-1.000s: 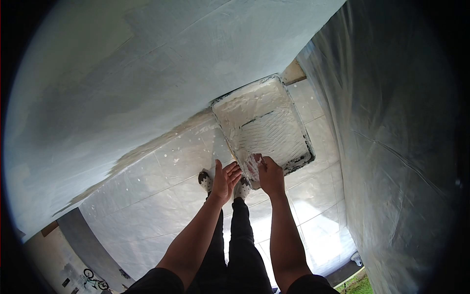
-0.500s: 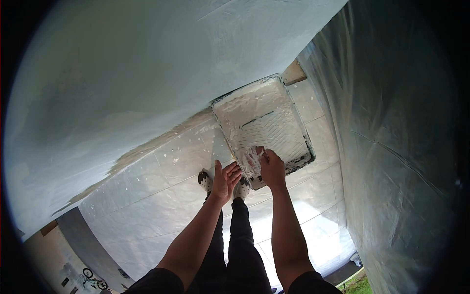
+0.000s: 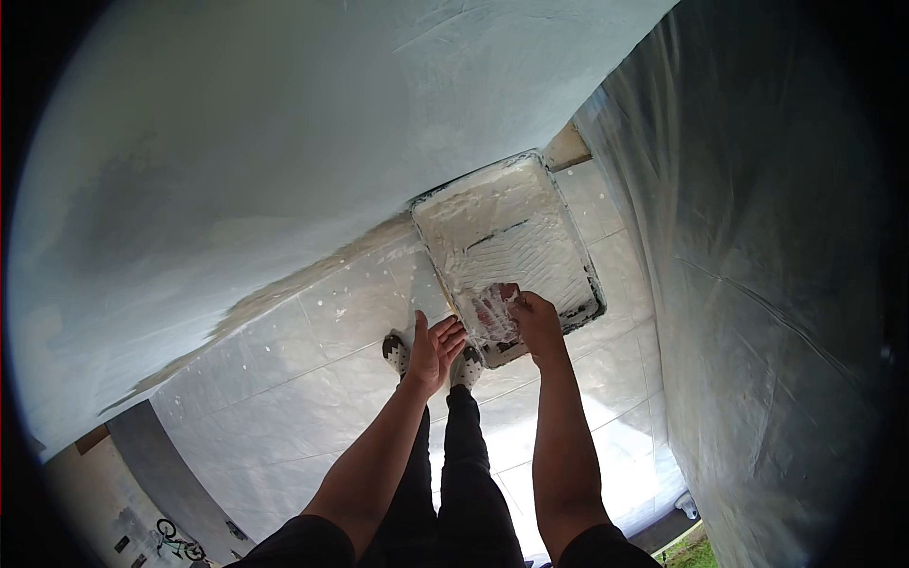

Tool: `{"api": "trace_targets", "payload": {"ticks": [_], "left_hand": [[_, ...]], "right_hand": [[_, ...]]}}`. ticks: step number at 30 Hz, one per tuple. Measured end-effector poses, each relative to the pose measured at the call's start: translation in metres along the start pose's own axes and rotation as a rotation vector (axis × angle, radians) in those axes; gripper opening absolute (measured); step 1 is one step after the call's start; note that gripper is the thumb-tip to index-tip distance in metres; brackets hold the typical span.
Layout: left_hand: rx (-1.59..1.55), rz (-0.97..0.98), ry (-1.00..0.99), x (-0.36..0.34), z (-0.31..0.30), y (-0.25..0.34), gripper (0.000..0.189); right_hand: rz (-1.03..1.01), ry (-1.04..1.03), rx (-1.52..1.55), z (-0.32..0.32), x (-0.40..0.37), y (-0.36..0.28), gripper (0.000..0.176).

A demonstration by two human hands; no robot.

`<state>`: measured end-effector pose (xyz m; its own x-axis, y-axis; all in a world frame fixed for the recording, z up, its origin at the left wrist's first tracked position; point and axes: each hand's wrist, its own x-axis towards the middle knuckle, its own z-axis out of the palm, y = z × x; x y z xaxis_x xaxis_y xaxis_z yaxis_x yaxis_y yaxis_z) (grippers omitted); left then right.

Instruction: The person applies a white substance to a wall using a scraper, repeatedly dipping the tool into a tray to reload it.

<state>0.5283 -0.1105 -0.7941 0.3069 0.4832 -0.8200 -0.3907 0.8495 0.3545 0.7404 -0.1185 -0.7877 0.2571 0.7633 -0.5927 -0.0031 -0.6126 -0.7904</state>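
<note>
My right hand (image 3: 540,322) pinches the edge of a flat reddish-brown piece (image 3: 496,310) smeared with white paint; its exact kind I cannot tell. The piece overlaps the near left end of a paint tray (image 3: 554,241), whose ribbed slope is coated in thick off-white paint, with dark patches along the rim. Left of the tray's near corner, my left hand (image 3: 437,352) is open and holds nothing, its thumb apart and its fingers pointing towards the tray.
A pale painted wall (image 3: 284,123) runs along the left. Translucent plastic sheeting (image 3: 748,312) hangs on the right. Paint spots mark the tiled floor (image 3: 275,398). My feet in patterned socks (image 3: 467,371) stand close to the tray. A bicycle (image 3: 178,541) shows at the lower left.
My right hand has shifted slightly right, with the reddish-brown piece turned so more of its paint-smeared face shows. The left hand stays in place.
</note>
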Motion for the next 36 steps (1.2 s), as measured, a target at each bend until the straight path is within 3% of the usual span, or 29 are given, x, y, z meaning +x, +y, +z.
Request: {"api": "trace_targets", "payload": {"ticks": [1, 3, 5, 10, 15, 17, 20, 27, 31, 35, 36], "left_hand": [[0.003, 0.012, -0.007, 0.0, -0.002, 0.003, 0.106], [0.067, 0.023, 0.009, -0.01, -0.006, 0.007, 0.106], [0.119, 0.061, 0.011, -0.032, -0.004, 0.02, 0.105], [0.208, 0.189, -0.059, -0.123, 0.031, 0.07, 0.1], [0.266, 0.48, -0.204, -0.215, 0.083, 0.122, 0.101], [0.253, 0.593, -0.243, -0.252, 0.1, 0.143, 0.101], [0.219, 0.742, -0.277, -0.302, 0.116, 0.17, 0.101], [0.213, 1.006, -0.388, -0.395, 0.097, 0.217, 0.096], [0.315, 1.345, -0.441, -0.458, 0.068, 0.272, 0.097], [0.483, 1.723, -0.403, -0.538, 0.036, 0.357, 0.097], [0.579, 1.852, -0.377, -0.561, 0.028, 0.376, 0.097]], "right_hand": [[-0.014, 0.001, 0.002, -0.007, -0.001, -0.007, 0.01], [0.222, -0.032, 0.424, -0.023, -0.016, -0.027, 0.006], [0.168, -0.04, 0.507, -0.036, -0.035, -0.038, 0.008], [0.034, -0.309, 1.002, -0.044, -0.105, -0.111, 0.035], [-0.107, -0.404, 1.123, -0.035, -0.185, -0.196, 0.042], [-0.122, -0.316, 1.115, -0.026, -0.215, -0.228, 0.039], [-0.238, -0.379, 1.143, -0.017, -0.245, -0.27, 0.032], [-0.245, -0.341, 1.031, 0.028, -0.309, -0.366, 0.057], [-0.309, -0.505, 1.09, 0.07, -0.325, -0.404, 0.054], [-0.508, -0.663, 1.053, 0.135, -0.362, -0.49, 0.047], [-0.592, -0.907, 1.118, 0.147, -0.348, -0.503, 0.044]]}}
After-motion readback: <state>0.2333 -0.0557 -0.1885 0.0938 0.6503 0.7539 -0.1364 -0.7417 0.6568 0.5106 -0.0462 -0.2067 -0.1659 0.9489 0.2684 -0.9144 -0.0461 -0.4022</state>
